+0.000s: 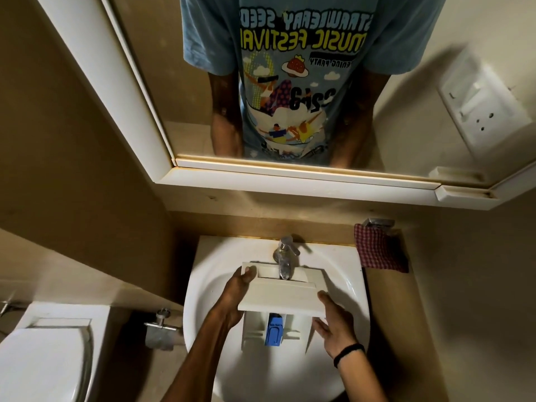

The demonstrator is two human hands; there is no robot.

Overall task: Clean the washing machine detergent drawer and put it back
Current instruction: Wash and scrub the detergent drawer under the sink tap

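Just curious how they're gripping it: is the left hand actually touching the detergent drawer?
Touching. The head view shows the left hand with its fingertips curled over the far left corner of the detergent drawer, held over the sink.

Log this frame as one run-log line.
stage: rinse setup | left hand: holds white plastic detergent drawer | right hand: holds drawer | drawer: over white ceramic sink, under chrome tap | water: none visible
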